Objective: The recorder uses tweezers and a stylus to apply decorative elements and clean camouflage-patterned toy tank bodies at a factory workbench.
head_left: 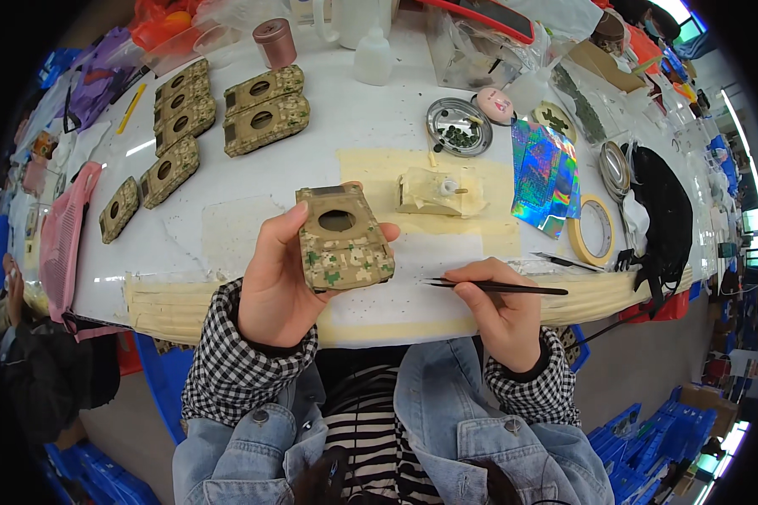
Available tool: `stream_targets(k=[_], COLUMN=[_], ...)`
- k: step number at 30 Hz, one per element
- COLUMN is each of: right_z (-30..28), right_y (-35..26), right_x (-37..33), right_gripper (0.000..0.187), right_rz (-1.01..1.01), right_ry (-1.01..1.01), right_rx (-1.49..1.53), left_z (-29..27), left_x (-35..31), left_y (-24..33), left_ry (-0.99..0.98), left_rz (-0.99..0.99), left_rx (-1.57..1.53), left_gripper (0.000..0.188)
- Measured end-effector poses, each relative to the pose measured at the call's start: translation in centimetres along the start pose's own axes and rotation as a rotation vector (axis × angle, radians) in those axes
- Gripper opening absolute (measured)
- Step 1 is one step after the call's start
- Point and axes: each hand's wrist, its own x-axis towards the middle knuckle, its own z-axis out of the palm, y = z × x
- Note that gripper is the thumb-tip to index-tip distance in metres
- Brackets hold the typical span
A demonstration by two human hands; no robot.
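Observation:
My left hand is closed around a camouflage-painted model tank hull, tilted up above the table's near edge. A round opening shows in its upper part, and green pixel patches cover its lower part. To the right, my right hand pinches black tweezers, their tips pointing left toward the hull but apart from it. Beyond my hands stands a tape-wrapped block with a small pale piece on top. A round metal dish farther back holds small dark green parts.
Several more camouflage hulls stand in groups at the back left. On the right lie shiny holographic sheets, a masking tape roll, a craft knife and a black bag. A white squeeze bottle stands at the back.

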Motion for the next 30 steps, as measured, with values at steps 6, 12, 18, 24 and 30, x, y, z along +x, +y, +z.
stream_targets(k=[6, 12, 18, 24, 30], right_z=[-0.10, -0.07, 0.01, 0.01, 0.01], right_y=[0.38, 0.40, 0.10, 0.43, 0.45], right_x=[0.40, 0.55, 0.67, 0.57, 0.56], right_gripper=[0.014, 0.011, 0.011, 0.012, 0.012], right_rz=[0.045, 0.037, 0.033, 0.024, 0.020], right_ry=[-0.041, -0.041, -0.043, -0.032, -0.028], right_rx=[0.059, 0.022, 0.000, -0.011, -0.006], left_z=[0.17, 0.04, 0.10, 0.00, -0.07], left_x=[-0.06, -0.08, -0.08, -0.07, -0.09], left_y=[0.06, 0.01, 0.01, 0.01, 0.00], left_ry=[0.022, 0.012, 0.012, 0.001, -0.005], left_rz=[0.002, 0.004, 0.007, 0.004, 0.006], left_rx=[-0.006, -0.015, 0.001, 0.011, 0.013], left_gripper=[0.058, 0.057, 0.058, 0.059, 0.059])
